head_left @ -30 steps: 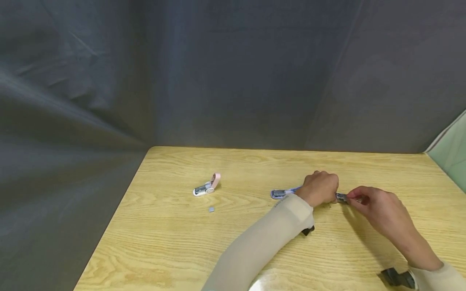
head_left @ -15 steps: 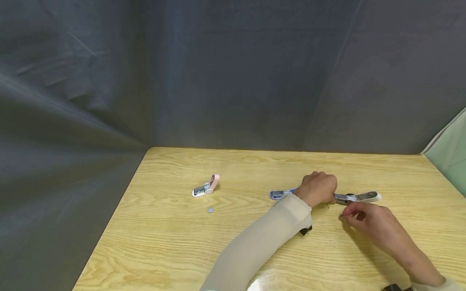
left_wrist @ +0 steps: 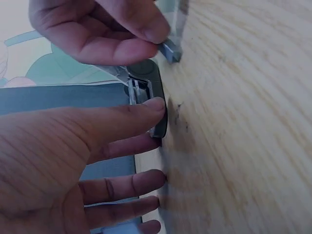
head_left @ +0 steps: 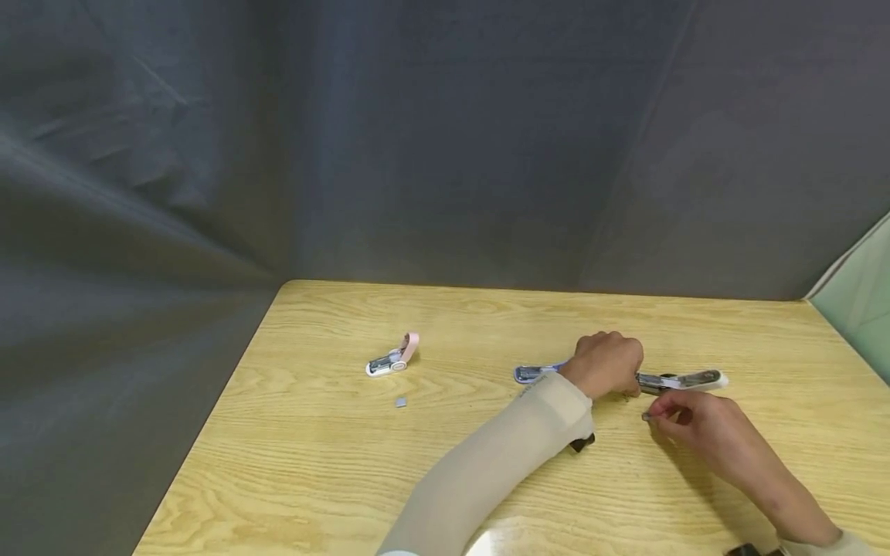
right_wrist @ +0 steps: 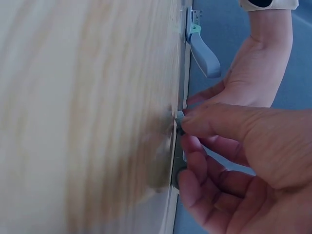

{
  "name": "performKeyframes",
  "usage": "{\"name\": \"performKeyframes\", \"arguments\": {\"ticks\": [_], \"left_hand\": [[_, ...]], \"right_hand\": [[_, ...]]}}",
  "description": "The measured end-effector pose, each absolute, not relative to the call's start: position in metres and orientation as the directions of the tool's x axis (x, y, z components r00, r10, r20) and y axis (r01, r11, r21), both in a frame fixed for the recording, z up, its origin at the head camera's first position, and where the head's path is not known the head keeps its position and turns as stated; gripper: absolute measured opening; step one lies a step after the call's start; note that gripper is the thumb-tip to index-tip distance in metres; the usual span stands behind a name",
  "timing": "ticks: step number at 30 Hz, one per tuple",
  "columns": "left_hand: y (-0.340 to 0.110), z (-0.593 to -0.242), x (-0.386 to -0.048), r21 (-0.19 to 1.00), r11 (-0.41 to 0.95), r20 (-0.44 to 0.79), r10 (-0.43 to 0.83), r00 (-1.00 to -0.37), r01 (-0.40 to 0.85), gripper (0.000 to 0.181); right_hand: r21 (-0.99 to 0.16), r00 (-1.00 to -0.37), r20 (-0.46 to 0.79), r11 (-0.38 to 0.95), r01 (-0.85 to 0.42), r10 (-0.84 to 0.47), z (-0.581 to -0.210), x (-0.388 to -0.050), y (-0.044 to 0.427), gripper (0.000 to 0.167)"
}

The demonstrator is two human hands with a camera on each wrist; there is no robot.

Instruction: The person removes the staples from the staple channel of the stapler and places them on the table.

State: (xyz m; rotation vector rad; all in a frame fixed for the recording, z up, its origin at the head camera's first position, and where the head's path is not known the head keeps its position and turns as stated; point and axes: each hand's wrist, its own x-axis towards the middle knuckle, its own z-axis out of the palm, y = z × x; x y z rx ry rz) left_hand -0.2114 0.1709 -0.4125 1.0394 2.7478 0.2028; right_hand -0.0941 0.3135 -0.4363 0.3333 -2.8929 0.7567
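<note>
On the table's right part lies a stapler (head_left: 684, 380) with its dark, white-tipped arm folded far back. My left hand (head_left: 606, 364) holds the stapler's left end, thumb on it and index finger behind in the left wrist view; the other fingers are spread. My right hand (head_left: 712, 425) is just in front of the stapler, pinching a short strip of staples (left_wrist: 170, 50) between thumb and index finger, close above the tabletop. To the left of my left hand is an opened blue stapler (head_left: 530, 374), partly hidden behind that hand.
Further left stands an opened white and pink stapler (head_left: 388, 363). A small grey block (head_left: 401, 401), perhaps staples, lies in front of it. The wooden table (head_left: 313, 455) meets a dark curtain (head_left: 445, 154) at its back and left edges.
My right hand has drawn back from the stapler toward the table's front, and the staple strip now shows at its fingertips. The stapler's folded arm has come into sight. My left hand stays put.
</note>
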Motion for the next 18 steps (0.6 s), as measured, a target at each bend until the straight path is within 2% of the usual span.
{"name": "performKeyframes", "arguments": {"ticks": [6,10,14,18], "left_hand": [[0.162,-0.405,-0.214,0.207,0.749,-0.141,0.659,-0.738,0.629,0.027],[0.148,-0.394,-0.215,0.229,0.735,-0.112,0.671,-0.733,0.638,0.023],[0.124,-0.377,-0.214,0.23,0.712,-0.086,0.694,-0.715,0.664,0.038],[0.093,-0.36,-0.211,0.217,0.678,-0.054,0.726,-0.685,0.702,0.049]], "right_hand": [[-0.465,-0.985,0.082,0.868,-0.171,-0.15,-0.429,-0.096,0.314,0.016],[-0.448,-0.983,0.095,0.875,-0.186,-0.16,-0.428,-0.097,0.313,0.014],[-0.442,-0.974,0.137,0.868,-0.225,-0.182,-0.425,-0.096,0.309,0.012],[-0.442,-0.953,0.202,0.848,-0.293,-0.224,-0.419,-0.093,0.3,0.03]]}}
